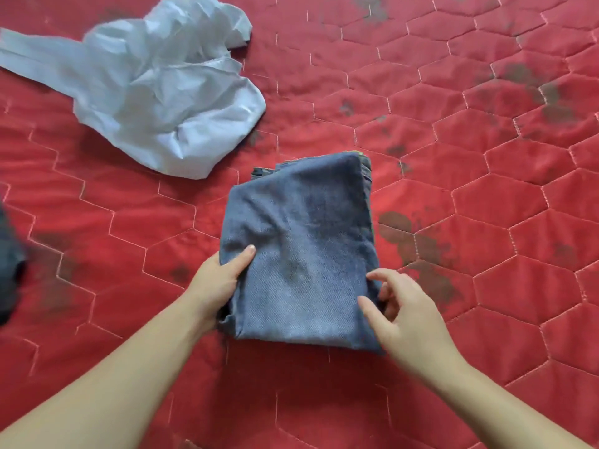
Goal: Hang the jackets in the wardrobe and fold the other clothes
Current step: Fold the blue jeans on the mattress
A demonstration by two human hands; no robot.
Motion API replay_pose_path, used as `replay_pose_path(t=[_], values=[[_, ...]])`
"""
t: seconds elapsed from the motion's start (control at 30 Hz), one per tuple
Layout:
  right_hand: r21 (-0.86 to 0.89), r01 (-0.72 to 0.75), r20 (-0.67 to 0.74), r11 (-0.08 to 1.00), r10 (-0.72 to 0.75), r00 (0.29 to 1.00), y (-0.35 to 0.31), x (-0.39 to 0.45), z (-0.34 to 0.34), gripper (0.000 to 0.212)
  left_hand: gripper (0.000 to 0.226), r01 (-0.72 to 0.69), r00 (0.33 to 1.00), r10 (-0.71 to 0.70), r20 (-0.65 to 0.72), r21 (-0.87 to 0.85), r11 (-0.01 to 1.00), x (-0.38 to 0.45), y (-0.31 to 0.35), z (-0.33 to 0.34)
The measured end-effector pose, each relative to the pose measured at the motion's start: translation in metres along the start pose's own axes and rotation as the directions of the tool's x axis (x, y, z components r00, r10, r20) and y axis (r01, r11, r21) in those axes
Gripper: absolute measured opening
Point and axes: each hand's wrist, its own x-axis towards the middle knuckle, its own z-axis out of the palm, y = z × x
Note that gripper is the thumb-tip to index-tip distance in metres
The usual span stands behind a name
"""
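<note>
Folded garment: a blue denim piece of clothing (301,254), folded into a thick rectangle, lies at the centre of the frame on a red quilted bedcover with hexagon stitching and dark stains (486,189).
Left hand (217,283): grips the denim's left edge, thumb on top, fingers tucked beneath.
Right hand (405,319): at the lower right corner of the denim, fingers loosely curled, their tips touching the edge; whether it pinches the cloth cannot be told.
Pale garment: a crumpled light blue-white garment (155,89) lies in the upper left of the frame.
Left edge: a dark cloth (9,264), blurred.
</note>
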Motion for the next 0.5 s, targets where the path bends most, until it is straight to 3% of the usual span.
replay_pose_path(t=[0.1,0.17,0.3,0.4,0.5], values=[[0.002,-0.017,-0.084,1.0,0.017,0.996,-0.014,0.008,0.017,0.048,0.011,-0.095,0.994,0.095,-0.053,0.006,0.995,0.008,0.002,-0.008],[-0.103,-0.01,-0.119,0.995,-0.002,0.993,-0.025,0.017,0.023,0.06,0.008,-0.115,0.988,0.115,-0.101,0.013,0.993,0.013,-0.002,-0.013],[-0.264,0.009,-0.139,0.964,-0.048,0.989,-0.051,0.05,0.03,0.068,0.025,0.018,0.998,-0.016,-0.056,0.021,1.0,0.018,-0.011,-0.017],[-0.115,-0.111,-0.232,0.987,0.082,0.969,-0.073,0.095,0.026,0.07,0.023,-0.058,0.998,0.058,0.005,0.021,0.998,0.026,0.004,-0.013],[0.086,-0.252,-0.278,0.964,0.266,0.923,-0.085,0.137,0.014,0.059,0.022,-0.22,0.973,0.223,-0.065,0.045,0.974,0.039,0.032,-0.003]])
